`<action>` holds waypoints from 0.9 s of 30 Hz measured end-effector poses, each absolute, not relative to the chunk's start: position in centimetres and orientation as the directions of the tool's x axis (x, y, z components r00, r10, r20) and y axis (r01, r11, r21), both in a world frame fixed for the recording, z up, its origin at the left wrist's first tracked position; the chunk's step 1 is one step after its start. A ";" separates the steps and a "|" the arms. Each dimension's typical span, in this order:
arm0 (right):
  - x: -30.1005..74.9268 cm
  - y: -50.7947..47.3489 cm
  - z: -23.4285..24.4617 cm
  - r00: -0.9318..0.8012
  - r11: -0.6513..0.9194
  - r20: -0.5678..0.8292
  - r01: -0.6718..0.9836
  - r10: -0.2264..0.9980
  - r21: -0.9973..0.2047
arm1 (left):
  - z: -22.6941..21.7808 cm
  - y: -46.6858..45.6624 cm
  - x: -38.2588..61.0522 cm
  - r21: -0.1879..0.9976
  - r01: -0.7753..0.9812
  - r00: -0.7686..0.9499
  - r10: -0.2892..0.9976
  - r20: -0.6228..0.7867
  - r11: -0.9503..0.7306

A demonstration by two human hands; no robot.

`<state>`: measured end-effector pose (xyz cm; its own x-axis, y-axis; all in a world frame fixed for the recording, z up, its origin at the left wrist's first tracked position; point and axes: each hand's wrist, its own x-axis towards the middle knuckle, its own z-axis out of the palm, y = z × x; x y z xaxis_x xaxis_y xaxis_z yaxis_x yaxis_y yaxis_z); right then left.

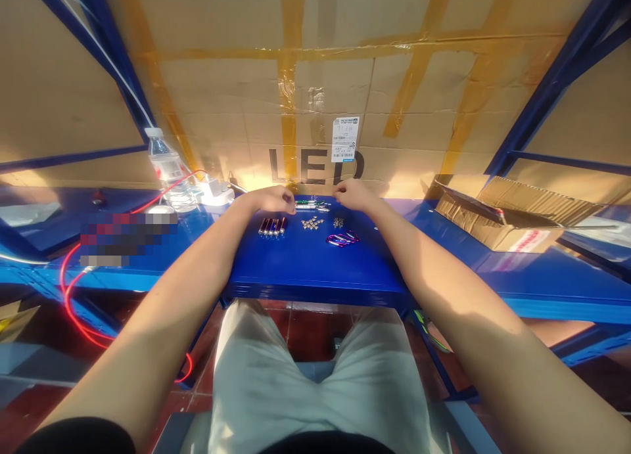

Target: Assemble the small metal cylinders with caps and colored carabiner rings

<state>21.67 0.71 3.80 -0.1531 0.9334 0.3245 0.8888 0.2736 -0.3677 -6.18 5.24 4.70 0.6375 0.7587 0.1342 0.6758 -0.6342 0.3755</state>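
Both my arms reach forward over a blue metal shelf [315, 270]. My left hand [273, 199] is curled with its fingertips on a small silver and green cylindrical part [306, 204] at the back of the shelf. My right hand [351, 194] is curled too, pinching near the other end of the same cluster of parts; what it holds is too small to name. In front of the hands lie a row of small purple tubes [273, 226], a heap of tiny silver pieces [311, 223], a few more silver bits [338, 222] and pink-purple carabiner clips [342, 238].
A water bottle [167, 168], a white power adapter [215, 192] and a red cable [73, 296] sit at the left. An open cardboard box [507, 214] lies at the right. A taped cardboard wall marked LED [315, 99] backs the shelf. Blue rack posts flank both sides.
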 end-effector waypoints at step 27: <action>19.7 -2.1 3.7 -0.113 0.271 0.247 0.321 0.962 -0.907 | 3.1 0.8 1.4 0.366 0.437 0.535 0.565 0.629 -0.822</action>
